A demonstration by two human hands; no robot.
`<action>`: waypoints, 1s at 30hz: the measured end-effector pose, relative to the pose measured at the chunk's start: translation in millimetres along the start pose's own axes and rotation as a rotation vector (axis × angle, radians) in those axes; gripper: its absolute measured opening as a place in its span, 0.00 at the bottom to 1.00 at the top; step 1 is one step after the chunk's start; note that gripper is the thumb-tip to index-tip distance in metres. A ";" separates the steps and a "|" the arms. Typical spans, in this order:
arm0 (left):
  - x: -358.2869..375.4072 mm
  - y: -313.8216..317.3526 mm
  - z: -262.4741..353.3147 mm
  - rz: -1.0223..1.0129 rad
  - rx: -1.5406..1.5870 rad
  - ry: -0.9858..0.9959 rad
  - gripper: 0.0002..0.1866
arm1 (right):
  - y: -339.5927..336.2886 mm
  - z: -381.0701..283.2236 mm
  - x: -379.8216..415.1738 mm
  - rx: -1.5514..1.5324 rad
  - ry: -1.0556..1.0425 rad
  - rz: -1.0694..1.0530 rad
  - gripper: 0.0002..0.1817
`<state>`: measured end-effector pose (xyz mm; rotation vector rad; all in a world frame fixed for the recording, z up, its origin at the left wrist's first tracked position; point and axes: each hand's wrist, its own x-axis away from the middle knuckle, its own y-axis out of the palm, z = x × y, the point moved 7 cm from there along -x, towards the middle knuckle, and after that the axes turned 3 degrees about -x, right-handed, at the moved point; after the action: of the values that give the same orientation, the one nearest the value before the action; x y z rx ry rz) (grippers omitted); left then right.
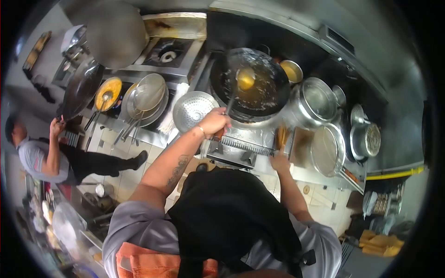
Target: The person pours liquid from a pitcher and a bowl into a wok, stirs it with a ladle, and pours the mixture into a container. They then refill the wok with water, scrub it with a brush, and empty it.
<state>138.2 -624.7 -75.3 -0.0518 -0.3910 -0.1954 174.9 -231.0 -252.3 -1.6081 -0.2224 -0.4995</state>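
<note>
My left hand is closed round the handle of a ladle. The ladle's bowl holds yellowish liquid and sits over a large black wok with dark, shiny liquid in it. At the front edge of the stove, my right hand is closed on the near end of a bamboo wok brush, its bristles pointing away from me. A perforated metal strainer lies just left of the wok, near my left forearm. To the right of my right hand rests a round mesh strainer.
Metal bowls and a pot stand at right. A yellow-filled container is behind the wok. Stacked strainers and an orange-yellow bowl are at left. A co-worker at far left holds another wok.
</note>
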 end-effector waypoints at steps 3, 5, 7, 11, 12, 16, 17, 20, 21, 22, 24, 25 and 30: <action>8.2 0.1 -7.3 0.084 0.201 -0.084 0.24 | 10.1 26.2 -10.0 -0.390 -0.012 0.092 0.56; 9.4 -10.4 -9.2 -0.050 0.155 -0.145 0.25 | -63.8 18.1 48.2 -1.084 -0.025 -0.015 0.53; 12.3 -26.6 -26.0 -0.211 -0.047 -0.262 0.26 | -114.6 24.7 57.1 -1.352 -0.175 0.085 0.53; -3.8 -72.3 3.1 0.057 -1.396 0.234 0.19 | -249.7 -29.1 42.7 -0.773 -0.453 0.409 0.43; -4.3 -67.0 18.0 0.052 -1.402 0.243 0.19 | -259.0 -57.0 19.2 -0.732 -0.498 0.402 0.38; 9.4 -69.5 63.1 0.256 -1.536 0.135 0.17 | -236.0 -162.2 -58.6 -0.277 -0.762 0.245 0.29; 7.8 -70.8 62.8 0.239 -1.568 0.096 0.17 | -246.1 -168.7 -70.4 -0.145 -0.652 0.256 0.27; 10.8 -76.4 69.8 0.242 -1.561 0.102 0.16 | -282.4 -177.9 -62.9 -0.113 -0.552 0.369 0.25; 5.8 -82.1 68.1 0.269 -1.558 0.101 0.17 | -288.8 -174.4 -45.8 -0.200 -0.562 0.440 0.25; 2.2 -83.3 68.4 0.251 -1.561 0.114 0.17 | -290.1 -183.5 -14.0 -0.175 -0.560 0.367 0.25; -4.2 -90.7 71.5 0.220 -1.542 0.119 0.17 | -241.1 -200.4 -39.1 -0.089 -0.687 0.274 0.24; -2.4 -93.0 72.9 0.213 -1.543 0.137 0.17 | -250.7 -197.7 -51.6 0.008 -0.553 0.318 0.21; -0.9 -107.6 96.0 0.186 -1.630 0.219 0.16 | -309.6 -185.2 -71.1 -0.079 -0.431 0.512 0.25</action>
<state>80.2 -721.5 14.4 -1.6499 0.0822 -0.2890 -55.6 -368.7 -1.0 -1.7582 -0.1038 0.2378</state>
